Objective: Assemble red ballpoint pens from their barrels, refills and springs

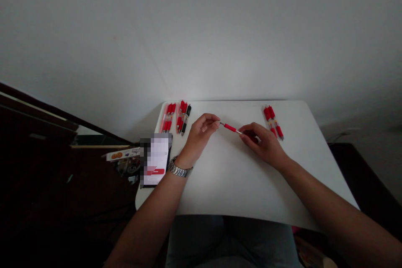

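Between my two hands, above the middle of the white table, is a red pen (230,127) with a red grip and a clear barrel. The fingertips of my left hand (204,127) pinch its metal tip end. My right hand (262,140) is closed around the other end of the barrel, and that end is partly hidden by the fingers. The pen lies slanted, tip toward the upper left. Right of my right hand, a pair of red pens (274,122) lies side by side on the table.
On the white table (232,188), several red and pink pens (168,118) lie at the back left, with a black pen (186,120) beside them. A phone (157,160) with a lit screen rests at the left edge, near my watch (180,167). A wall (232,37) stands behind.
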The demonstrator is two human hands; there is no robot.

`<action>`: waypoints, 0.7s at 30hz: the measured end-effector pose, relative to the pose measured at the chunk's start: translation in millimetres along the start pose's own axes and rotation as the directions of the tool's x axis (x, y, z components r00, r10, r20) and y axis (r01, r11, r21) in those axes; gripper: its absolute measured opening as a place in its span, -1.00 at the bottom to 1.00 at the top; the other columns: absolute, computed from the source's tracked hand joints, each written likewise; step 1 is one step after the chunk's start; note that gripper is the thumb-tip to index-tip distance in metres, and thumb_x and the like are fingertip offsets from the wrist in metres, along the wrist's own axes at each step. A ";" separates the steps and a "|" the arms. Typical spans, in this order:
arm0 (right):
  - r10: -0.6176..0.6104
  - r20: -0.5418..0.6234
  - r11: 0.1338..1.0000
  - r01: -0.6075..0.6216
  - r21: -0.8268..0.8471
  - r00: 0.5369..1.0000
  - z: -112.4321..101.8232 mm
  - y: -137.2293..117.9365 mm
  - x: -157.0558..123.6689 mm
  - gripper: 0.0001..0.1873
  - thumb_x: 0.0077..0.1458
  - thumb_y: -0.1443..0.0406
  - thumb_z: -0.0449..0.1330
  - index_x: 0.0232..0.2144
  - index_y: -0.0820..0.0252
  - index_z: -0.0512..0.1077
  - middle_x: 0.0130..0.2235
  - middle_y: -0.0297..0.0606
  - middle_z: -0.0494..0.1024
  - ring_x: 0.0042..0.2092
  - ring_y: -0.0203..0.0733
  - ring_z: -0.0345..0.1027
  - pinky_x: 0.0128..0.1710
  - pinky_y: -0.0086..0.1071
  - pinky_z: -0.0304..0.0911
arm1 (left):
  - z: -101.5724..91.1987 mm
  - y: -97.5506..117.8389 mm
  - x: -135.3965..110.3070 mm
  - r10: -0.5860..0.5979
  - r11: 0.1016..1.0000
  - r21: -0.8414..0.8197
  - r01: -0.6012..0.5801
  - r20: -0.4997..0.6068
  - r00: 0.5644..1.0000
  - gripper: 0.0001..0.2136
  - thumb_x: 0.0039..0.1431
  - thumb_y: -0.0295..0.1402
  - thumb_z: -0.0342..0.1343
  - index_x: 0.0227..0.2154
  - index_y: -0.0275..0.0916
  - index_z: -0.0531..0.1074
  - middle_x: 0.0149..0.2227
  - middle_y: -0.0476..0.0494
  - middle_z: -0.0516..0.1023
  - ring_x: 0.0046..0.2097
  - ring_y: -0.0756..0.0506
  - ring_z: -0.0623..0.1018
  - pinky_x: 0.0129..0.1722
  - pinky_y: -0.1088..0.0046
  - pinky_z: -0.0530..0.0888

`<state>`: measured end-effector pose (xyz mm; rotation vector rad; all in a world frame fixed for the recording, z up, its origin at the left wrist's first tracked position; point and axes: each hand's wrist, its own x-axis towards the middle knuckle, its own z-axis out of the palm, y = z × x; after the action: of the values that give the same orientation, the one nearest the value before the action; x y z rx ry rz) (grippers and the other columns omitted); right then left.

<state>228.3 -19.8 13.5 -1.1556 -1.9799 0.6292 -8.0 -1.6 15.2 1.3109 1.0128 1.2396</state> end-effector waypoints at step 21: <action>0.006 -0.019 0.999 -0.006 -0.034 1.000 2.3 1.4 -1.6 -0.79 0.33 0.16 0.16 -0.15 0.17 0.46 -0.32 -0.21 0.56 -0.37 -0.22 0.41 -0.37 -0.35 0.32 | 3.6 -3.2 -2.0 -0.041 0.987 -0.150 0.051 0.068 0.997 -0.77 0.20 -0.23 0.33 -0.14 -0.21 0.58 -0.15 -0.13 0.60 -0.12 -0.03 0.55 -0.01 0.40 0.46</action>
<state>227.7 -20.6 10.5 -1.1845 -1.9790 0.5876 -4.5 -3.6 11.9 1.1958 0.8803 1.2072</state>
